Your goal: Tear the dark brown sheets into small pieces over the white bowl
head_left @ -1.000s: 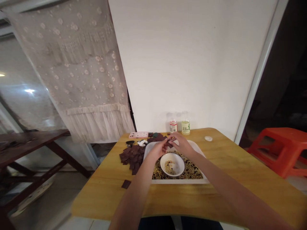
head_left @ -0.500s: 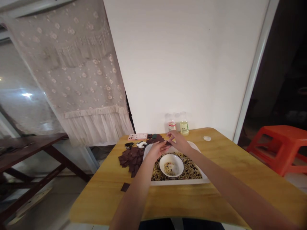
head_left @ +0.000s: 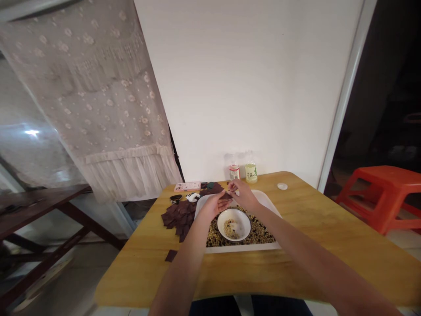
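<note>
Left hand (head_left: 213, 207), half open, has a pile of dark squares (head_left: 177, 221) at 9 o'clock and touches a single square (head_left: 226, 197); right hand (head_left: 241, 195), fingers closed, pinches that square above a bowl (head_left: 233, 224) at 6 o'clock.

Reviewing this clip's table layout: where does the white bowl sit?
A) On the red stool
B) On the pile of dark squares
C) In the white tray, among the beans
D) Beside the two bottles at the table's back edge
C. The white bowl sits inside the white tray, with mixed beans spread around it.
</note>
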Demonstrator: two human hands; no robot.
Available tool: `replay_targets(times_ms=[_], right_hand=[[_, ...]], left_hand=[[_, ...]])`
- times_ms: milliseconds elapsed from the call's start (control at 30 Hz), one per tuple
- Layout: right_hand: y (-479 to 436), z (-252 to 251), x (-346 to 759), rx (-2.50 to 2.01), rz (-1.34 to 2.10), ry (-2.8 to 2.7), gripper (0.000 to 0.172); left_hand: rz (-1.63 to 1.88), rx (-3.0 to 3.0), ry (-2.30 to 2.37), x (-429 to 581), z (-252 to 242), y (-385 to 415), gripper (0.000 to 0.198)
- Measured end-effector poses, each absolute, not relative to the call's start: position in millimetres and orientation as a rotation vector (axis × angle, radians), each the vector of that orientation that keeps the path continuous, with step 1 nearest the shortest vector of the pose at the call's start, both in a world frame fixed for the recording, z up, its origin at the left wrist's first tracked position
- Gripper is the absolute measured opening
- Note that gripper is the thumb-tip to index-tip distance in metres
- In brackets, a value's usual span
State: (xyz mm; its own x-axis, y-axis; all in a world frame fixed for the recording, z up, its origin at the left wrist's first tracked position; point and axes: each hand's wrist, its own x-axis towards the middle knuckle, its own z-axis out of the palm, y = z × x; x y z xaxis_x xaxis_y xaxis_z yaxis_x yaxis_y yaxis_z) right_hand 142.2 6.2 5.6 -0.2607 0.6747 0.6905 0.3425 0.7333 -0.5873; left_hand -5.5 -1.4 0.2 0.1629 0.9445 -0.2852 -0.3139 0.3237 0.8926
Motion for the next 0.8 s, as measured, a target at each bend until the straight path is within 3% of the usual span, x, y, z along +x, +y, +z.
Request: replay_targets(times_ms=[167, 800], right_hand=[[8.8, 1.3, 143.0, -0.812, 0.406, -1.851, 0.011], [5.4, -1.2, 142.7, -0.807, 0.245, -1.884, 0.01]], left_hand=[[1.087, 0.8, 0.954, -6.1, -4.5, -1.5, 0.008], [1.094, 0.771, 0.94, -4.1, -2.3, -5.4, 0.012]])
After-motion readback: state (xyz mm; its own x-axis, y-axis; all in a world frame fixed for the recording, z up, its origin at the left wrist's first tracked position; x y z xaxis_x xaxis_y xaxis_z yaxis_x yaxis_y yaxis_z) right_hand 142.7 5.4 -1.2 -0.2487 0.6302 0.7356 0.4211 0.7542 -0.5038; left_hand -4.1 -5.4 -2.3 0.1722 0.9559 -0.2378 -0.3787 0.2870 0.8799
